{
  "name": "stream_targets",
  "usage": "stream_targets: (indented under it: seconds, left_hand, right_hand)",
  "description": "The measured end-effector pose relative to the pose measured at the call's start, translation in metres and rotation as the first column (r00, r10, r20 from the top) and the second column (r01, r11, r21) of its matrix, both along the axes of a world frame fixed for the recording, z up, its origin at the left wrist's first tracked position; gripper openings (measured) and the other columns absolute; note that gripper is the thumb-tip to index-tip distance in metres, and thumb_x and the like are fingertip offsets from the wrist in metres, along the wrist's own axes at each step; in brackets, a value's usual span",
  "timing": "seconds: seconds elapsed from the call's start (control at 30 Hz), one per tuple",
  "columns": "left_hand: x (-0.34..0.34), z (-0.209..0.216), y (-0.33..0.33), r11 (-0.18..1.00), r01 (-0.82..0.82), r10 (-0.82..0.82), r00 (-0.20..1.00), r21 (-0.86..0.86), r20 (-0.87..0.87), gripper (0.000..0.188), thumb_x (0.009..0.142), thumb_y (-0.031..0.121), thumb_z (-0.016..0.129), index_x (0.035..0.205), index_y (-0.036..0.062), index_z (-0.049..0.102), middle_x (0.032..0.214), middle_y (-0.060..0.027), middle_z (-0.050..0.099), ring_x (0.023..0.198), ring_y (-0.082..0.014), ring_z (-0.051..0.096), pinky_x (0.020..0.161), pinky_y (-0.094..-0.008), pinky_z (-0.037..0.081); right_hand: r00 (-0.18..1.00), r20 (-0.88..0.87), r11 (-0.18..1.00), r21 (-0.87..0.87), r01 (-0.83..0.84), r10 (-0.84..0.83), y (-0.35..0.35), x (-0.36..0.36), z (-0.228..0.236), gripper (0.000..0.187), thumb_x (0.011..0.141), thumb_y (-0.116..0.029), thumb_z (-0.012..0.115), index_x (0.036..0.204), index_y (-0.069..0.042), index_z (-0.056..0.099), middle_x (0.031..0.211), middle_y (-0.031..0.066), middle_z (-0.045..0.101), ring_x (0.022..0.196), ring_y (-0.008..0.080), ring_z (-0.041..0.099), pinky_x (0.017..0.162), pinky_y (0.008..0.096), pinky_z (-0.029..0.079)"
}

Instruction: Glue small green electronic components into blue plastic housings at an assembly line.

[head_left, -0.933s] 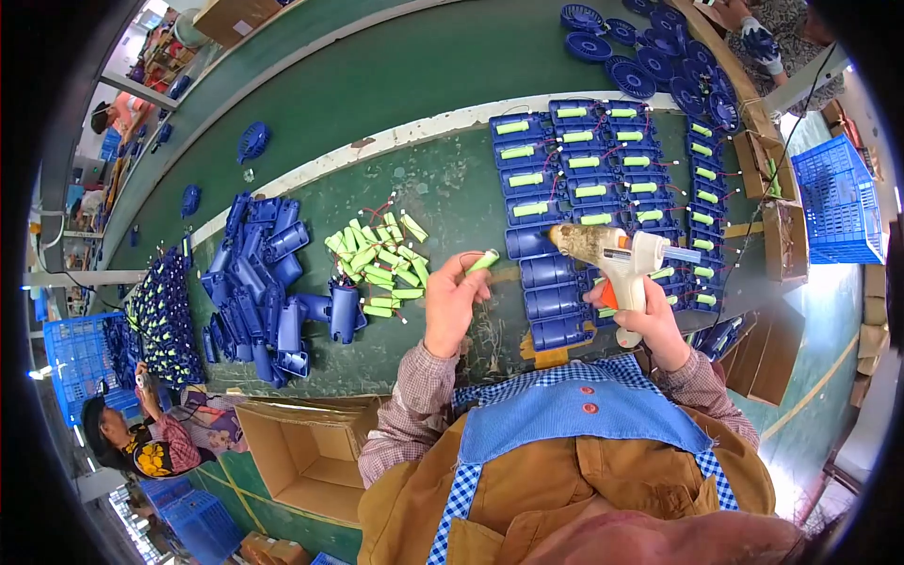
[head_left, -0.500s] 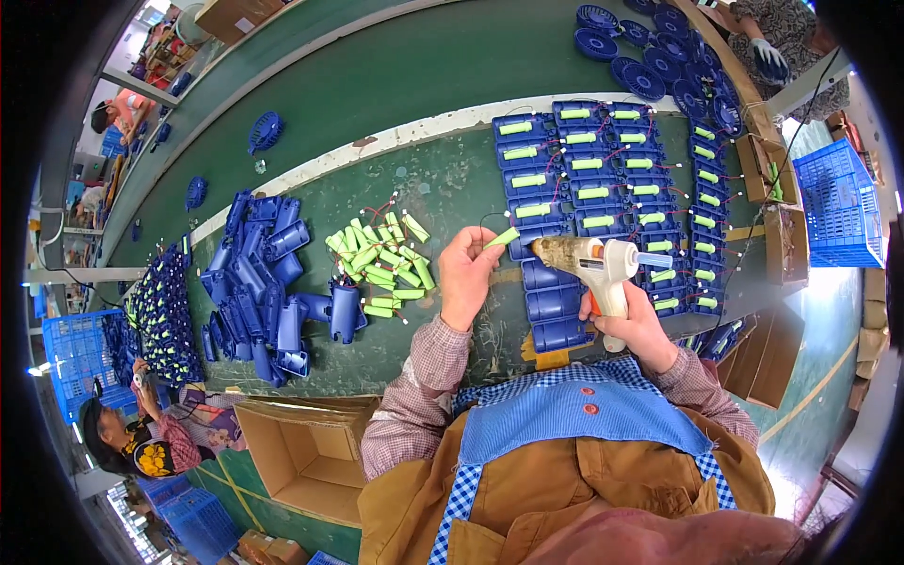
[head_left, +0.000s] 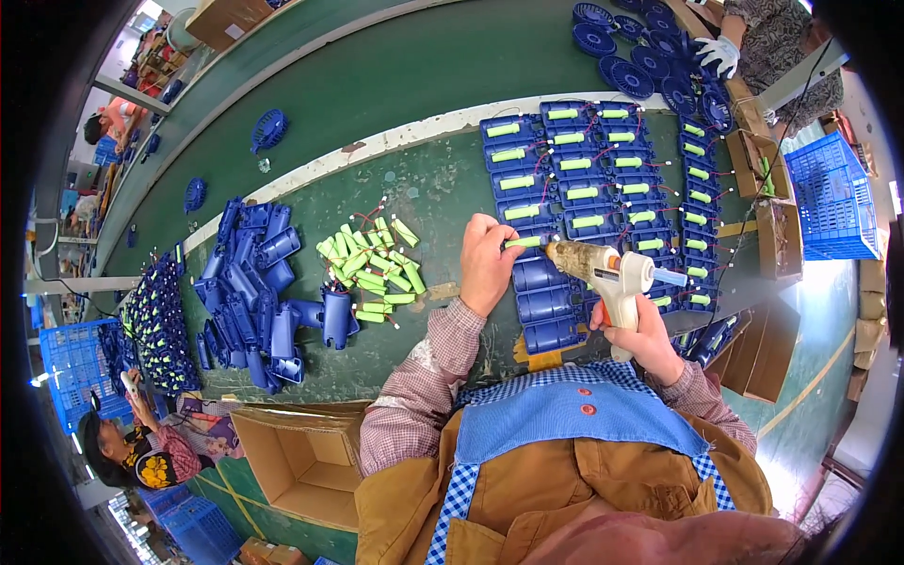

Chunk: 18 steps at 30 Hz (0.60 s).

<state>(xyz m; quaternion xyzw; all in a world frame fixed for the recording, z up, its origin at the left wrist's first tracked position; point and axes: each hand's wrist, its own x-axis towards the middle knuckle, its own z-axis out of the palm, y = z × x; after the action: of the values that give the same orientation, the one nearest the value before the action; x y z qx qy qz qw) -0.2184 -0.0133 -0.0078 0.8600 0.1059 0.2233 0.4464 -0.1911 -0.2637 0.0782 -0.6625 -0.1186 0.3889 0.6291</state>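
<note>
My left hand (head_left: 487, 265) pinches a light-green cylindrical battery (head_left: 525, 242) by one end, over a column of blue plastic shells. In my right hand (head_left: 644, 339) is a white glue gun (head_left: 617, 278), its dirty nozzle pointing left at the battery's far end; a clear glue stick pokes from its back. Below the battery, several blue shells (head_left: 544, 306) in that column hold nothing. Shells farther up and to the right each carry a green battery (head_left: 517, 183) with thin wires. Left of my left hand lies a heap of loose green batteries (head_left: 377, 268).
A pile of blue shells (head_left: 247, 292) lies left on the green table. Round blue grilles (head_left: 626, 75) lie at the far right, near a co-worker's gloved hand (head_left: 719, 56). An open cardboard box (head_left: 301, 461) stands below the table edge; another person works at the left.
The battery in my left hand has come down level over the shell column, its end now at the glue gun's nozzle. The co-worker's gloved hand has reached toward the grilles.
</note>
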Motion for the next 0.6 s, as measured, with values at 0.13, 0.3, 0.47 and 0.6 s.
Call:
stream_targets:
  seconds: [0.13, 0.3, 0.47, 0.6]
  left_hand:
    - [0.0, -0.001, -0.001, 0.999, -0.015, 0.014, 1.0, 0.044, 0.006, 0.021, 0.063, 0.0, 0.076, 0.078, 0.0034, 0.062, 0.086, -0.0087, 0.048, 0.084, -0.0264, 0.051, 0.072, -0.0349, 0.044]
    - [0.001, -0.003, -0.001, 1.0, -0.002, 0.002, 1.0, 0.029, 0.013, 0.02, 0.065, 0.001, 0.077, 0.08, 0.0038, 0.064, 0.085, -0.0069, 0.047, 0.081, -0.0227, 0.05, 0.069, -0.0315, 0.042]
    - [0.001, -0.002, 0.0, 1.0, 0.009, -0.009, 1.0, 0.028, 0.011, 0.02, 0.065, 0.001, 0.077, 0.08, 0.0038, 0.064, 0.086, -0.0071, 0.047, 0.081, -0.0227, 0.05, 0.069, -0.0316, 0.042]
    - [-0.003, 0.0, 0.003, 0.999, 0.004, -0.004, 1.0, 0.032, 0.014, 0.022, 0.064, 0.0, 0.076, 0.081, 0.0037, 0.063, 0.086, -0.0081, 0.048, 0.082, -0.0239, 0.051, 0.069, -0.0325, 0.043]
  right_hand:
    - [0.999, -0.026, 1.0, -0.005, -0.022, 0.022, 0.002, -0.001, 0.001, 0.027, 0.073, 0.0, 0.058, 0.1, 0.001, 0.054, 0.089, 0.0042, 0.059, 0.08, 0.0113, 0.056, 0.073, 0.0259, 0.047]
    - [1.0, 0.001, 1.0, -0.002, 0.002, -0.002, 0.008, 0.002, -0.007, 0.026, 0.073, 0.0, 0.059, 0.098, 0.001, 0.053, 0.089, 0.0042, 0.058, 0.079, 0.0106, 0.056, 0.069, 0.0251, 0.048]
    - [0.999, 0.038, 1.0, -0.017, 0.01, -0.009, 0.003, 0.0, -0.006, 0.024, 0.074, -0.001, 0.061, 0.097, 0.0, 0.053, 0.087, 0.0028, 0.058, 0.077, 0.0096, 0.055, 0.068, 0.0253, 0.048]
    - [0.997, 0.053, 0.996, -0.067, -0.052, 0.055, 0.0, 0.0, -0.006, 0.021, 0.074, -0.002, 0.062, 0.093, -0.001, 0.054, 0.084, 0.0013, 0.057, 0.074, 0.0089, 0.055, 0.067, 0.0249, 0.047]
